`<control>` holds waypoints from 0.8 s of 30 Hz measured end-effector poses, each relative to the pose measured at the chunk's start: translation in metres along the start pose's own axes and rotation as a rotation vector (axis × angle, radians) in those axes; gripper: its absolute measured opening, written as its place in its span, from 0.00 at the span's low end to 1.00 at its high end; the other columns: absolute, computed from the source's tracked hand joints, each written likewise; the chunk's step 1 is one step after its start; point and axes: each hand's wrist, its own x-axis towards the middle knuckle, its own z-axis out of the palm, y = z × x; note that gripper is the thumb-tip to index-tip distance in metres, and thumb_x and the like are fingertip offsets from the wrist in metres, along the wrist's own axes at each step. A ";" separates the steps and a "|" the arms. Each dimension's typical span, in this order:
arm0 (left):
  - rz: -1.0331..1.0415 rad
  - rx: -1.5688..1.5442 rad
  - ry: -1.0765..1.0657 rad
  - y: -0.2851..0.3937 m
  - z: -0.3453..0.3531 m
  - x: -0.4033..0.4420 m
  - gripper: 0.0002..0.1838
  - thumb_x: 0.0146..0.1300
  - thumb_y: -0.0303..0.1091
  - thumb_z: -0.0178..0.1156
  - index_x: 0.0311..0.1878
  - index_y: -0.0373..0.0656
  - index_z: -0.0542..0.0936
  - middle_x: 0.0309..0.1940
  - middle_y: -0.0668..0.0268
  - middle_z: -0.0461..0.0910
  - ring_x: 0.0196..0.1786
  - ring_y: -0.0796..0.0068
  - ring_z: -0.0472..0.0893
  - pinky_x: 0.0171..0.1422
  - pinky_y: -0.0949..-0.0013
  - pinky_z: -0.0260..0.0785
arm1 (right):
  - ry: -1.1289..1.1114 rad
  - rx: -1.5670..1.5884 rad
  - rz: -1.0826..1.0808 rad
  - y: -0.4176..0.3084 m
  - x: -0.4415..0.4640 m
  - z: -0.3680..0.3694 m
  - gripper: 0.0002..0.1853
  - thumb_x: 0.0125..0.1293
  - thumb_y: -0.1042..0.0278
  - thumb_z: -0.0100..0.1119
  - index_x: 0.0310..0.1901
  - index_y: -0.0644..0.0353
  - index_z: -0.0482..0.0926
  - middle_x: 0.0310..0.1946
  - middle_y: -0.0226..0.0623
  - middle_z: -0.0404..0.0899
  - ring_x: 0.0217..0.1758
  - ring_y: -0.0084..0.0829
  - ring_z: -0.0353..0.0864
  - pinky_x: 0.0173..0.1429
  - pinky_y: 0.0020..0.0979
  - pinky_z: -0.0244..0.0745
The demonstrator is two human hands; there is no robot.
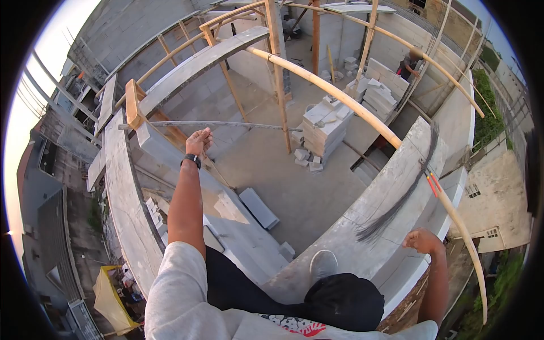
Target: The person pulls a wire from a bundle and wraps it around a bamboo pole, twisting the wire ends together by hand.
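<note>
My left hand [199, 141] is stretched forward over the inner side of the wall, its fingers curled closed. Whatever they may hold is hidden. A dark band sits on that wrist, and a long thin bar [226, 123] passes just beyond the hand. At the lower right, my right hand [424, 241] is raised with bent, closed fingers; its palm is turned out of sight. Nearest to it on the wall top [345, 241] lies a bundle of dark tie wire [391, 212]. A tool with red and yellow handles [433, 182] rests beside the wire.
My shoe [323, 265] is on the high wall top. A bamboo pole [334, 90] crosses ahead; another [467, 243] hangs outside on the right. Far below, stacked blocks [326, 127] stand on the floor [266, 161]. A co-worker [408, 67] is at the back right, another person [292, 27] farther off.
</note>
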 end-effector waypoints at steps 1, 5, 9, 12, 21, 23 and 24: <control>0.036 -0.035 0.058 -0.003 -0.005 0.004 0.13 0.63 0.41 0.72 0.38 0.41 0.81 0.30 0.71 0.84 0.29 0.82 0.81 0.33 0.75 0.76 | -0.276 0.208 0.057 -0.016 -0.011 -0.009 0.15 0.70 0.61 0.62 0.29 0.62 0.79 0.18 0.24 0.72 0.22 0.27 0.73 0.28 0.29 0.67; 0.011 0.141 0.096 -0.028 -0.036 0.018 0.13 0.63 0.40 0.72 0.39 0.41 0.81 0.30 0.71 0.84 0.28 0.81 0.81 0.32 0.75 0.76 | -0.194 1.259 -0.256 0.014 -0.033 -0.006 0.15 0.70 0.58 0.63 0.30 0.60 0.78 0.16 0.23 0.66 0.19 0.21 0.66 0.26 0.27 0.64; -0.192 0.296 -0.094 -0.010 0.007 -0.010 0.11 0.64 0.39 0.70 0.36 0.43 0.80 0.28 0.71 0.82 0.25 0.84 0.80 0.28 0.77 0.75 | 0.215 1.642 -0.467 0.035 -0.028 0.018 0.13 0.70 0.57 0.64 0.36 0.59 0.78 0.23 0.24 0.73 0.20 0.17 0.66 0.25 0.26 0.64; -0.193 0.240 -0.181 0.004 0.013 -0.008 0.11 0.64 0.40 0.70 0.37 0.45 0.80 0.30 0.73 0.83 0.27 0.85 0.80 0.31 0.78 0.76 | 0.430 1.692 -0.221 0.043 -0.023 0.024 0.11 0.70 0.59 0.63 0.38 0.57 0.76 0.24 0.23 0.70 0.19 0.16 0.62 0.25 0.24 0.61; -0.008 -0.006 0.032 0.009 0.002 0.002 0.11 0.64 0.40 0.70 0.37 0.45 0.80 0.31 0.71 0.84 0.28 0.84 0.81 0.33 0.78 0.77 | -0.335 0.438 0.241 0.000 -0.035 -0.002 0.14 0.64 0.64 0.68 0.25 0.61 0.78 0.20 0.27 0.73 0.22 0.20 0.70 0.31 0.29 0.71; 0.042 -0.042 0.070 -0.005 -0.005 0.008 0.11 0.64 0.39 0.71 0.36 0.44 0.79 0.31 0.68 0.84 0.28 0.83 0.81 0.32 0.78 0.77 | -0.232 0.820 0.085 0.020 -0.045 -0.003 0.15 0.64 0.62 0.69 0.25 0.60 0.78 0.21 0.26 0.74 0.22 0.20 0.70 0.31 0.29 0.70; 0.002 0.009 0.042 -0.009 -0.006 0.005 0.12 0.64 0.39 0.71 0.36 0.44 0.79 0.31 0.68 0.84 0.28 0.83 0.81 0.33 0.78 0.77 | -0.116 1.184 -0.093 0.031 -0.051 -0.005 0.15 0.64 0.60 0.69 0.25 0.59 0.78 0.21 0.26 0.75 0.21 0.21 0.70 0.31 0.29 0.69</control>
